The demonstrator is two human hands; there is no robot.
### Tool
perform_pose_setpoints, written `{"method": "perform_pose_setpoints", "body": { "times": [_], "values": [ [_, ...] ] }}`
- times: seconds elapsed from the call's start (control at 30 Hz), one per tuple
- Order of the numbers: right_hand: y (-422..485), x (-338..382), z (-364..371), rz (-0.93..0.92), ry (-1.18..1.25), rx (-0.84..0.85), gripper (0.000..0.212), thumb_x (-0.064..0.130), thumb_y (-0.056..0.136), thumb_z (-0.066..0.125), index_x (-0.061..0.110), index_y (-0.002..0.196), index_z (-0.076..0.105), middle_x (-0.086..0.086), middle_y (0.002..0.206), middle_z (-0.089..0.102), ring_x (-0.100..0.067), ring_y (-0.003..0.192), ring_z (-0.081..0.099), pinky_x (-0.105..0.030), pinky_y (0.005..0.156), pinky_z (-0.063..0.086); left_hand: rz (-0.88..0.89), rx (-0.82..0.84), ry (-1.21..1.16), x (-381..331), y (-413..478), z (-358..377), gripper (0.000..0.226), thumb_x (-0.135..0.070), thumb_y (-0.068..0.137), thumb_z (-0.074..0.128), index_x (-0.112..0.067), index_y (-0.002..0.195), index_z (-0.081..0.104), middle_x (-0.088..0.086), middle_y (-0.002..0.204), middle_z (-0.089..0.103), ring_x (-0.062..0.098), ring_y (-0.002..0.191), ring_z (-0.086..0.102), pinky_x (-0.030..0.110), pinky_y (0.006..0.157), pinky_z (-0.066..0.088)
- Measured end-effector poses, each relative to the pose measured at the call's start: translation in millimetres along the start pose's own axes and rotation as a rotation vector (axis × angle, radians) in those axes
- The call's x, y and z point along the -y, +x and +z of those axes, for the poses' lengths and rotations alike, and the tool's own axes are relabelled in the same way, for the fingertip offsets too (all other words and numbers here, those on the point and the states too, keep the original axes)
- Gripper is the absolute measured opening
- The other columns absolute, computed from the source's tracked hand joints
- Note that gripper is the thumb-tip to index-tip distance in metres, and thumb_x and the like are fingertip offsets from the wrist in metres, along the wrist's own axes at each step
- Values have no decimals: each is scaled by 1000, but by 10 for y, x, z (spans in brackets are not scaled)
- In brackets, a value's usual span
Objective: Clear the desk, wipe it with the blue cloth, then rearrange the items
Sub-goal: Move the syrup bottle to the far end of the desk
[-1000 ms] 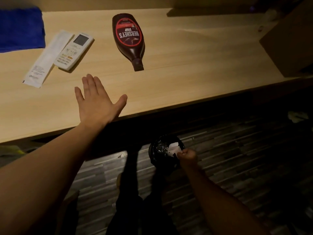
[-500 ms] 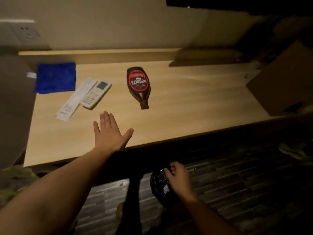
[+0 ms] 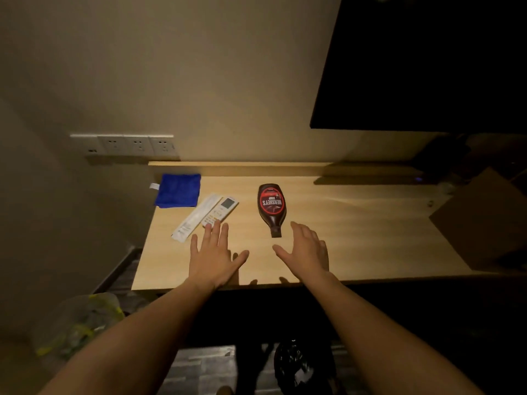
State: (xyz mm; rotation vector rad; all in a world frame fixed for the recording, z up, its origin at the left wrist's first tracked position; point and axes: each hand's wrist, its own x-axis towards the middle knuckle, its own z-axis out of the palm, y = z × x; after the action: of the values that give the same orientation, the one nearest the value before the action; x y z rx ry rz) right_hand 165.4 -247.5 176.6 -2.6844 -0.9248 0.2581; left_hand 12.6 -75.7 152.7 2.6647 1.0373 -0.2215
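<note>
Wooden desk [image 3: 356, 223] under both empty hands (fingers apart), left [image 3: 212, 256], right [image 3: 306, 252].

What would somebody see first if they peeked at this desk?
Probably the two open hands, the left hand and right hand, spread over the front of the desk. Just beyond them a dark syrup bottle lies on its side, and a bright blue cloth sits at the back left corner.

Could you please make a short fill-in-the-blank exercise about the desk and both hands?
1. The syrup bottle lies on its ____.
2. The folded cloth at the desk's back left corner is ____.
3. The remote control lies between the white paper sleeve and the ____.
4. Both the left hand and right hand are ____.

Answers: side; blue; bottle; empty
</note>
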Motion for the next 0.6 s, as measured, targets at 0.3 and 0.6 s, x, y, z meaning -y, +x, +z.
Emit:
{"method": "perform_pose_setpoints", "body": {
  "times": [0.3, 0.6],
  "values": [
    [62, 33, -456, -69, -30, 37, 85, 65, 87, 64, 22, 154, 34, -2, 152, 48, -24, 137, 46, -44, 107, 40, 16, -51, -52, -143, -328, -397, 99, -84, 94, 28, -24, 169, 1, -1, 178, -5, 22, 163, -8, 55, 130, -1],
    [172, -227, -747, -154, -23, 84, 81, 58, 88, 71, 24, 154, 37, -2, 156, 45, -24, 141, 44, -43, 110, 39, 59, -107, -93, -451, -313, -415, 93, -79, 97, 38, -25, 168, 13, -3, 177, 7, 21, 163, 5, 52, 130, 9]
  ]
}}
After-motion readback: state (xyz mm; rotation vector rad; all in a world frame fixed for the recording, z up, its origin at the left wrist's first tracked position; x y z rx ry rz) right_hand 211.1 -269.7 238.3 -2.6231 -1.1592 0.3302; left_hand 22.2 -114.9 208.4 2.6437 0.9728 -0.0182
